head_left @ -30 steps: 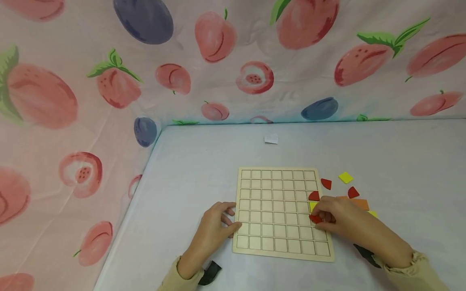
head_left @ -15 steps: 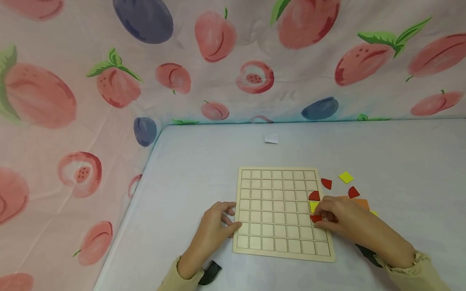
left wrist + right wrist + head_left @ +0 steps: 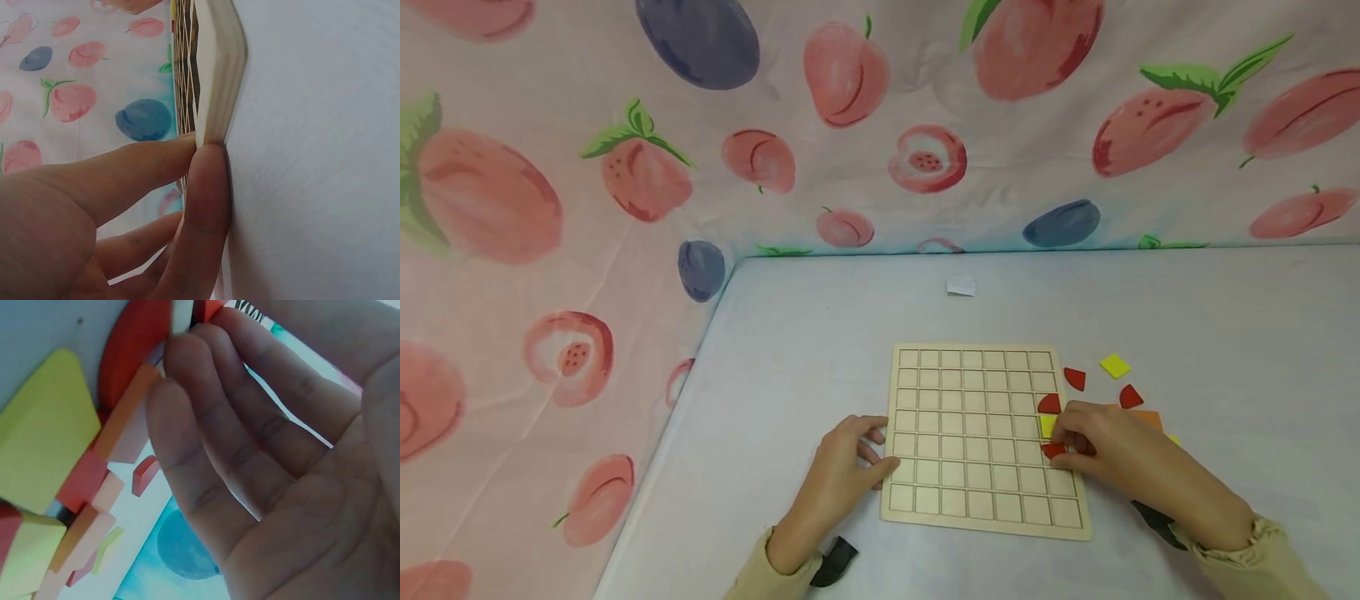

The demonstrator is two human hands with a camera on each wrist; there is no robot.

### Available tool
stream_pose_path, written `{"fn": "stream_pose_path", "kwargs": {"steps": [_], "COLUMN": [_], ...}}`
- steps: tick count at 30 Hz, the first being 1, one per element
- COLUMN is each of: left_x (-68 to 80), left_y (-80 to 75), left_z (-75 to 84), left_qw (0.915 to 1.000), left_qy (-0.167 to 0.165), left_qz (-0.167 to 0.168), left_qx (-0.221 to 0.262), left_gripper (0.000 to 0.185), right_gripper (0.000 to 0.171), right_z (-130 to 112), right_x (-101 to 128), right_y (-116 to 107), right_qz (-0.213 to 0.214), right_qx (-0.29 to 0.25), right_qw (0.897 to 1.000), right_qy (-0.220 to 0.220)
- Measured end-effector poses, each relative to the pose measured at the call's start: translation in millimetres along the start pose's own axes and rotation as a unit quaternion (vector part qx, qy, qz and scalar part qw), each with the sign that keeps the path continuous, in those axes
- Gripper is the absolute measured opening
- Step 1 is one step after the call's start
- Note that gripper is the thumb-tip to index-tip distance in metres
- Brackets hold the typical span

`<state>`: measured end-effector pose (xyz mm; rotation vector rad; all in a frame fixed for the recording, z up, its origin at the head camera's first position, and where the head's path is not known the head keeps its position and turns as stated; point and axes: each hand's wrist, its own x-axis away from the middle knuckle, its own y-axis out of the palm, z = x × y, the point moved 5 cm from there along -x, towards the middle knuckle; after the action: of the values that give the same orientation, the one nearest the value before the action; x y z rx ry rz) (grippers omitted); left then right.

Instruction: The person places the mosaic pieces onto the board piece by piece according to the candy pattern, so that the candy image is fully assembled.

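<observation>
Red, the quarter-round piece (image 3: 1052,451) is sitting at the right edge of the wooden grid board (image 3: 977,500), pinched by the right hand's (image 3: 1108,454) fingertips. It could be skidding off its square if pushed sideways. The left hand (image 3: 842,475), fingers pressing the board's left edge, is bracing it. Loose red (image 3: 1075,379) and yellow (image 3: 1115,365) pieces are crowding the right side.

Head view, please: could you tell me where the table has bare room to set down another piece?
Bare table lies behind the grid board around the white scrap, left of the board beyond the left hand, and far right. It is crowded at the board's right edge, where the right hand pinches a red piece among loose red, yellow and orange tiles.
</observation>
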<state>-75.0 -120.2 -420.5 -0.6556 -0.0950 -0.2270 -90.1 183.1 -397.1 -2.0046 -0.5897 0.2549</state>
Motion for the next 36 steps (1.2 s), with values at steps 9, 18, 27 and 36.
{"fn": "stream_pose_path", "kwargs": {"steps": [9, 18, 27, 36], "left_x": [-1.2, -1.2, -0.3, 0.6], "left_y": [1.3, 0.6, -0.2, -0.4], "left_z": [0.6, 0.2, 0.7, 1.3], "left_qw": [1.0, 0.9999, 0.9999, 1.0], "left_qy": [-0.003, -0.003, -0.005, -0.003], "left_qz": [-0.003, 0.005, 0.007, 0.005], "left_qx": [-0.001, -0.008, -0.009, -0.004], "left_gripper": [0.05, 0.05, 0.049, 0.049], "right_gripper": [0.027, 0.024, 0.024, 0.022], "right_z": [1, 2, 9, 18], "right_x": [1, 2, 5, 10], "right_y": [0, -4, -17, -21], "right_qz": [0.002, 0.015, 0.042, 0.046], "right_qx": [0.023, 0.023, 0.053, 0.055], "right_qw": [1.0, 0.999, 0.997, 0.997], "right_qy": [0.02, 0.023, 0.022, 0.009]}}
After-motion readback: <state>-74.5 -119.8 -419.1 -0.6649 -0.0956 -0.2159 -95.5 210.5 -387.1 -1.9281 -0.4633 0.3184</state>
